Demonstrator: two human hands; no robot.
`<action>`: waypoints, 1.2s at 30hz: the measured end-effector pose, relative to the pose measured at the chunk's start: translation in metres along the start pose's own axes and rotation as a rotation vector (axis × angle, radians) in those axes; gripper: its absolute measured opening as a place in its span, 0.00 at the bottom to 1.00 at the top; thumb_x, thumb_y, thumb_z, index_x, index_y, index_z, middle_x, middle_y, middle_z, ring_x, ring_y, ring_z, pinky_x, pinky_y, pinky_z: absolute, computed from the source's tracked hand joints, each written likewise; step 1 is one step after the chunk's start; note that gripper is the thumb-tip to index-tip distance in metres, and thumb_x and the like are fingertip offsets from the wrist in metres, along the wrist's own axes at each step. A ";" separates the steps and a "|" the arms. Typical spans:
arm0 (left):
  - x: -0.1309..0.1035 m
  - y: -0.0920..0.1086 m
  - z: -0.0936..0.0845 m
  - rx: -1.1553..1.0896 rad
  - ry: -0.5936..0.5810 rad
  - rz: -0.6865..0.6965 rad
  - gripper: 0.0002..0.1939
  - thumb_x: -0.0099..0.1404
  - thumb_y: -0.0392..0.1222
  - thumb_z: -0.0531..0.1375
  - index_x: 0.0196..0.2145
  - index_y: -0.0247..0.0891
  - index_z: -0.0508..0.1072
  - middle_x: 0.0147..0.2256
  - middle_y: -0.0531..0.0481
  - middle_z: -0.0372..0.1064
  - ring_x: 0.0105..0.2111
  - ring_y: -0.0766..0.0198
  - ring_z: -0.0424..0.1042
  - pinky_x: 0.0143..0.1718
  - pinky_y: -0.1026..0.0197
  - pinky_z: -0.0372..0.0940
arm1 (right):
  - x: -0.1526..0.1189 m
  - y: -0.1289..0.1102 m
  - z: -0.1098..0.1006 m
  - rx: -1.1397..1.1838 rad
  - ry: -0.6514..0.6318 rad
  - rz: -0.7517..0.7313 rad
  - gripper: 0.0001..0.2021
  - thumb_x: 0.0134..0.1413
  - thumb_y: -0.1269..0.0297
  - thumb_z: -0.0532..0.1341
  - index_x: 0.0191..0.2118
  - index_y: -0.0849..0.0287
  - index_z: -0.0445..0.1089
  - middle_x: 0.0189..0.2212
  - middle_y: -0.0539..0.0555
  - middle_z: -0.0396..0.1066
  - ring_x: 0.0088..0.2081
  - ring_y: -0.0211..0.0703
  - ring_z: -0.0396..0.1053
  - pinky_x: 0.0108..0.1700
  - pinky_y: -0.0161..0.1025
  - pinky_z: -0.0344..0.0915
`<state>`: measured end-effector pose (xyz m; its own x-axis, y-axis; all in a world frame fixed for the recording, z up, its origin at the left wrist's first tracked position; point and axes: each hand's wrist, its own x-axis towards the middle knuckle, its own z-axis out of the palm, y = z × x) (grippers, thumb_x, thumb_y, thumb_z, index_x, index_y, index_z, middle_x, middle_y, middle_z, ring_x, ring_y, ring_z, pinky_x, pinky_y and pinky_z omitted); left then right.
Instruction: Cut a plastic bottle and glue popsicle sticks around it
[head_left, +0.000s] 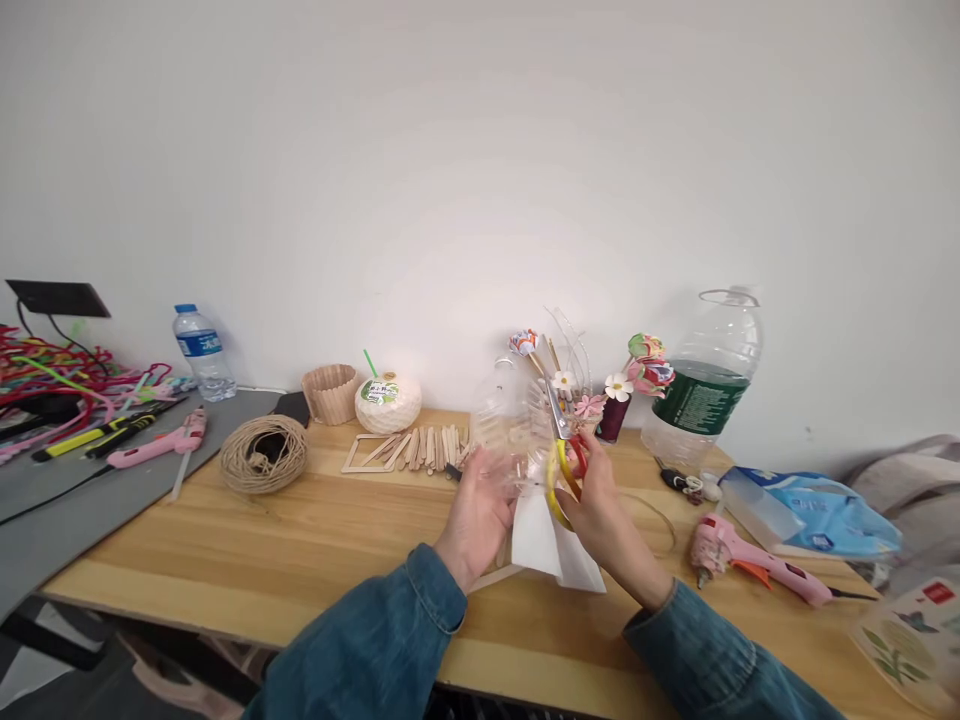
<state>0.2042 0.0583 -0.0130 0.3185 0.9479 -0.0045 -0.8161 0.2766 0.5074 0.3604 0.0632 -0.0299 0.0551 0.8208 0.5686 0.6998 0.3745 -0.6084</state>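
Observation:
My right hand (596, 490) is closed round the yellow and red handles of a pair of scissors (559, 440), whose metal blades point up and to the left. My left hand (478, 515) is wrapped round the lower part of a clear plastic bottle (499, 415), its neck upward; the see-through plastic makes its edges hard to follow. Below and between both hands lies a folded white sheet (551, 545) on the wooden table (337, 560). Craft flowers (564, 380) stand just behind the scissors, partly hidden by them.
Wooden craft sticks (435, 448), a twine coil (264, 455) and a white coconut (388, 403) sit to the left. On the right are a large bottle (705, 380), a pink glue gun (757, 560) and a blue packet (817, 515). Another glue gun (161, 442) lies far left.

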 end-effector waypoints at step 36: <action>-0.009 0.065 -0.012 0.669 -0.046 0.251 0.26 0.48 0.46 0.66 0.45 0.40 0.66 0.47 0.44 0.65 0.35 0.58 0.72 0.28 0.60 0.68 | -0.031 -0.039 -0.111 0.007 -0.545 0.219 0.12 0.43 0.50 0.61 0.34 0.50 0.67 0.23 0.48 0.68 0.24 0.43 0.66 0.26 0.37 0.66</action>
<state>0.1424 0.0696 0.0100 0.1918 0.9586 0.2106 -0.4018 -0.1191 0.9079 0.4102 -0.0244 0.0377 -0.1775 0.9821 0.0633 0.7086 0.1722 -0.6843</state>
